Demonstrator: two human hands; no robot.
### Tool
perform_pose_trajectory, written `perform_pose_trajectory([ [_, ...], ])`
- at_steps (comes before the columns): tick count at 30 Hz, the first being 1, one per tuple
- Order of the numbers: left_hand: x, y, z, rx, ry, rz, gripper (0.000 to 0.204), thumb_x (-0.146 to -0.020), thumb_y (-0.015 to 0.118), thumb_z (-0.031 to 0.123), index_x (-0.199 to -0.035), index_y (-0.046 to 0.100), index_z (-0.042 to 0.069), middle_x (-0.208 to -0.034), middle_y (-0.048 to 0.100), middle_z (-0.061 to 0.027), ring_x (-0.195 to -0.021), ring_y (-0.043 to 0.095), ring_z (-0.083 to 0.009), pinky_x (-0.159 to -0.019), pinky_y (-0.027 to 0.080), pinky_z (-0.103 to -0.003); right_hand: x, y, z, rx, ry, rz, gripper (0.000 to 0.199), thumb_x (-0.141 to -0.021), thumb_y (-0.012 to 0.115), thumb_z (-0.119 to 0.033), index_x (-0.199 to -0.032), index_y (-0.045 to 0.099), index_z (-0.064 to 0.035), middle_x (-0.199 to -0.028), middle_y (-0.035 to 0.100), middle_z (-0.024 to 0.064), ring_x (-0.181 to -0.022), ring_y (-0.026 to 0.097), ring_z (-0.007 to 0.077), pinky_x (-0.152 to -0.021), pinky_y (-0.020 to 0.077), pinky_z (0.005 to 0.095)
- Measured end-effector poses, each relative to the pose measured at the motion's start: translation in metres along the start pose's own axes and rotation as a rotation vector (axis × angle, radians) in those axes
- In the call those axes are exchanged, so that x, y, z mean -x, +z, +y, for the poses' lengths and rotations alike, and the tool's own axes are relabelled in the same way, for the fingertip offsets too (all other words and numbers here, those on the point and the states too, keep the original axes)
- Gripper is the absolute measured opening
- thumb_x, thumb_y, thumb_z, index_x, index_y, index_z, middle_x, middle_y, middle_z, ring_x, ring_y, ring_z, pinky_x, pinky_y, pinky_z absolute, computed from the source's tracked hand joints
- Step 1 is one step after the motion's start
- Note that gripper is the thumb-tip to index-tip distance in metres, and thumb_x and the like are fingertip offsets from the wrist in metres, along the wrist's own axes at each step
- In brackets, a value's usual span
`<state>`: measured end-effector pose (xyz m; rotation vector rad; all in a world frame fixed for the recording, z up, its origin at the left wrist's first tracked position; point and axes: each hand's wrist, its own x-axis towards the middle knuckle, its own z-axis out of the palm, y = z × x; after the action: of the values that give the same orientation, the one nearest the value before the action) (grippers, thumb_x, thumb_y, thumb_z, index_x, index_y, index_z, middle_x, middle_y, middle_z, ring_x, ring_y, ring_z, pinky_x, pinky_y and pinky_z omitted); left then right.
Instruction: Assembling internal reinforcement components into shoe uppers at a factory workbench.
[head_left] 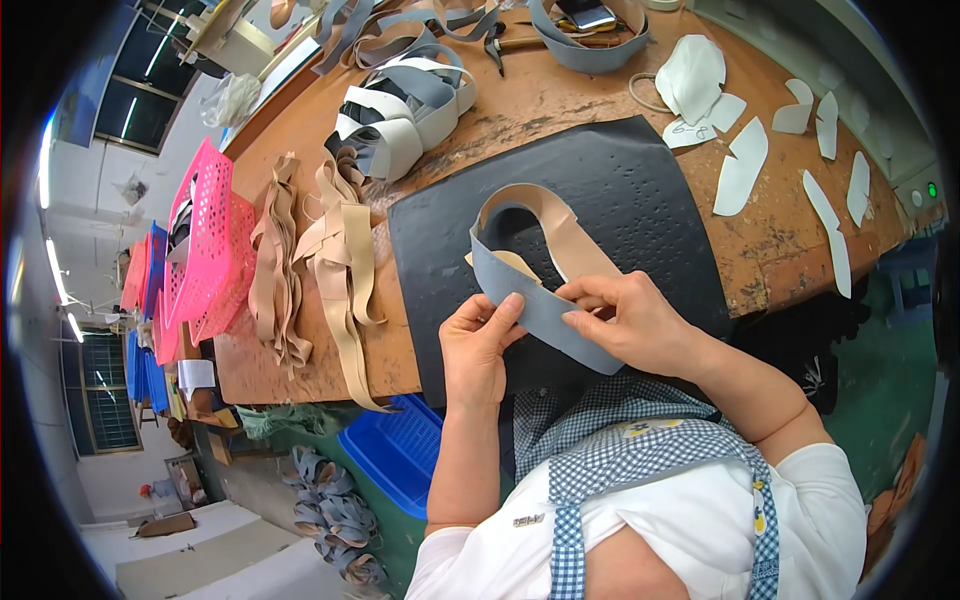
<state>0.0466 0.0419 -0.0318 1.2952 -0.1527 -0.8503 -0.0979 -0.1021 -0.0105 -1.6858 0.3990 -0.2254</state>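
Between my hands is a strip of leather-like material (550,318), grey-blue on one face and tan on the other, curved into a loop. My left hand (478,345) pinches its lower edge between thumb and fingers. My right hand (622,318) grips the strip further right, thumb and fingertips closed on it. The loop's far end bends over a black mat (640,200) that lies on the table under both hands. A small cream-coloured piece (515,264) shows inside the loop, partly hidden by the strip.
Tan strips (340,250) lie on the wooden table (480,130) left of the mat. A grey and white bundle (400,115) sits behind them. White cut pieces (742,168) spread to the right. A hammer (510,43) lies at the back. Pink baskets (210,240) stand left; a blue basket (400,450) is below.
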Motion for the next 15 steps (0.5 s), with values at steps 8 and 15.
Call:
perform_pose_trajectory([
  [8,0.001,0.002,-0.003,0.069,0.015,-0.068,0.011,-0.089,0.072,0.007,-0.097,0.067,-0.001,-0.088,0.07,-0.0042,-0.079,0.066,-0.0113,-0.077,0.056,-0.027,-0.007,-0.01,-0.004,-0.008,0.009,0.053,0.021,-0.093,0.062,-0.011,-0.109,0.064,0.0029,-0.083,0.069,0.0083,-0.076,0.067,0.0122,-0.067,0.0557,0.0284],
  [15,0.006,0.007,-0.002,-0.201,0.279,-0.144,0.012,-0.088,0.07,0.0,-0.099,0.068,-0.003,-0.117,0.059,-0.0082,-0.103,0.058,-0.0118,-0.094,0.046,-0.029,-0.063,-0.017,0.018,-0.277,0.235,-0.217,0.026,-0.093,0.056,-0.018,-0.104,0.063,0.0041,-0.081,0.069,0.0152,-0.079,0.069,0.0231,-0.067,0.0567,0.038],
])
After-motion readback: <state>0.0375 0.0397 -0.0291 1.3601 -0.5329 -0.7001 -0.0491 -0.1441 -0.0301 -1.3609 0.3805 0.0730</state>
